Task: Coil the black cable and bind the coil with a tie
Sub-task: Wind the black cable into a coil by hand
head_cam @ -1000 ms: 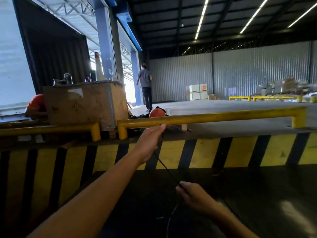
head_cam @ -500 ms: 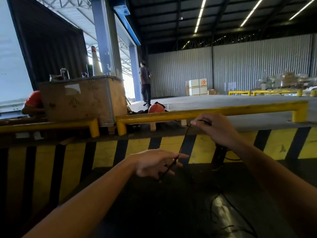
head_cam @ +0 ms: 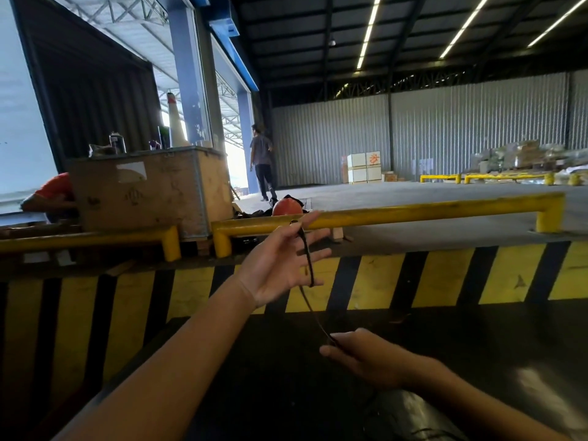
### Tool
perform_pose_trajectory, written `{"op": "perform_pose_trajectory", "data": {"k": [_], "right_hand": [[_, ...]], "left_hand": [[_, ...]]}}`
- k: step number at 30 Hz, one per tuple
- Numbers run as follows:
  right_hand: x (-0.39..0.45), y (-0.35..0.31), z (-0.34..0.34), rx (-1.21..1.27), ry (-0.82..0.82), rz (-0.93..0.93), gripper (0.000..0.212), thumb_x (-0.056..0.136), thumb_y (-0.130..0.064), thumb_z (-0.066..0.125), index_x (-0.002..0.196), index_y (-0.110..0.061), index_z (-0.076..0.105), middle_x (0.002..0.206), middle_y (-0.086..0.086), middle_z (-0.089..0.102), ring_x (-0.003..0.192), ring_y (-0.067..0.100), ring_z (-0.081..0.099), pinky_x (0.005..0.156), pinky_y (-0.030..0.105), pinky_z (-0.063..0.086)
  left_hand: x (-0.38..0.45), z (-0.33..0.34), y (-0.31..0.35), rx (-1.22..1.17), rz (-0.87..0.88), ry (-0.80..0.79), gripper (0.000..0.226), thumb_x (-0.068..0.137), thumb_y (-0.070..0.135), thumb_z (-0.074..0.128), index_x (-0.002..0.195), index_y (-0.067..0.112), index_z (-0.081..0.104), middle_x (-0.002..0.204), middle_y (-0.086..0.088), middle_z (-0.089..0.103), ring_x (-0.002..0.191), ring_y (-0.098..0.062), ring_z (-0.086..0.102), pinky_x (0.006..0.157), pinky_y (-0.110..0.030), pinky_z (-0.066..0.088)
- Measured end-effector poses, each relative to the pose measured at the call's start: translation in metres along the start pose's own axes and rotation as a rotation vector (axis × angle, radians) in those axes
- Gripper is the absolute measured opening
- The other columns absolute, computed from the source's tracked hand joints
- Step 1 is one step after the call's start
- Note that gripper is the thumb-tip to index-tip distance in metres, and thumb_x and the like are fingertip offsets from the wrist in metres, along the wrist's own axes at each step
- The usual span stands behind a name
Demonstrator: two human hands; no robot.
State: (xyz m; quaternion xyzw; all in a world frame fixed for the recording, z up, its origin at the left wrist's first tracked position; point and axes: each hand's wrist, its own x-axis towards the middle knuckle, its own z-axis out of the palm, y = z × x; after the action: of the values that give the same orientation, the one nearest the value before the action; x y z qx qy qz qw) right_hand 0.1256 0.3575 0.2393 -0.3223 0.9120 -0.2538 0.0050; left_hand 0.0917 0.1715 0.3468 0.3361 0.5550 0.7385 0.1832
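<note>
A thin black cable [head_cam: 308,263] hangs in short loops across my left hand [head_cam: 280,265], which is raised palm up with the fingers spread; the loops sit between thumb and fingers. From there one strand runs down and to the right into my right hand [head_cam: 362,358], whose fingertips pinch it low over the dark floor. More of the cable trails out of sight in the shadow below my right wrist. No tie is visible.
A yellow-and-black striped dock wall [head_cam: 429,275] stands right in front, topped by a yellow rail [head_cam: 413,213]. A wooden crate [head_cam: 149,192] sits at the left with an orange helmet [head_cam: 287,207] beside it. A person [head_cam: 262,163] walks away in the hall.
My left hand rose and opened palm up with the loops on it. My right hand dropped from rail height to low at the right, drawing a fresh length of cable taut.
</note>
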Motion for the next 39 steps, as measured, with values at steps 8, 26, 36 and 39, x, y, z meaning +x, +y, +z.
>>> {"op": "perform_pose_trajectory", "data": {"k": [8,26,36,39], "right_hand": [[-0.035,0.005,-0.112,-0.249,0.288,-0.056,0.025,0.088,-0.038,0.051,0.088,-0.018,0.065,0.079,-0.004,0.063,0.076,0.002,0.057,0.067,0.017,0.045],[-0.025,-0.026,0.013,0.318,-0.025,0.026,0.027,0.094,-0.044,0.037,0.086,-0.034,0.061,0.077,-0.018,0.059,0.074,-0.007,0.058,0.072,0.020,0.043],[-0.055,-0.024,-0.093,-0.236,0.343,-0.082,0.024,0.091,-0.036,0.047,0.094,-0.021,0.065,0.087,-0.001,0.066,0.080,0.003,0.058,0.074,0.024,0.048],[-0.043,-0.034,-0.123,-0.233,0.572,-0.148,0.025,0.083,-0.039,0.055,0.086,-0.019,0.069,0.077,0.001,0.070,0.070,0.009,0.062,0.065,0.028,0.048]], "left_hand": [[-0.023,-0.027,-0.020,0.638,-0.441,-0.003,0.030,0.085,0.045,0.053,0.115,0.044,0.057,0.142,-0.003,0.042,0.131,-0.032,0.038,0.105,-0.066,0.026],[-0.008,0.020,0.004,-0.014,-0.140,-0.283,0.042,0.091,0.039,0.046,0.133,0.034,0.051,0.138,-0.006,0.054,0.128,-0.036,0.044,0.093,-0.063,0.043],[-0.020,-0.020,-0.017,0.639,-0.327,0.073,0.034,0.087,0.045,0.049,0.121,0.047,0.053,0.144,-0.002,0.040,0.134,-0.032,0.032,0.107,-0.063,0.022],[-0.014,-0.001,-0.021,0.692,-0.431,-0.049,0.037,0.086,0.047,0.049,0.123,0.047,0.052,0.144,0.001,0.039,0.133,-0.031,0.034,0.103,-0.056,0.030]]}}
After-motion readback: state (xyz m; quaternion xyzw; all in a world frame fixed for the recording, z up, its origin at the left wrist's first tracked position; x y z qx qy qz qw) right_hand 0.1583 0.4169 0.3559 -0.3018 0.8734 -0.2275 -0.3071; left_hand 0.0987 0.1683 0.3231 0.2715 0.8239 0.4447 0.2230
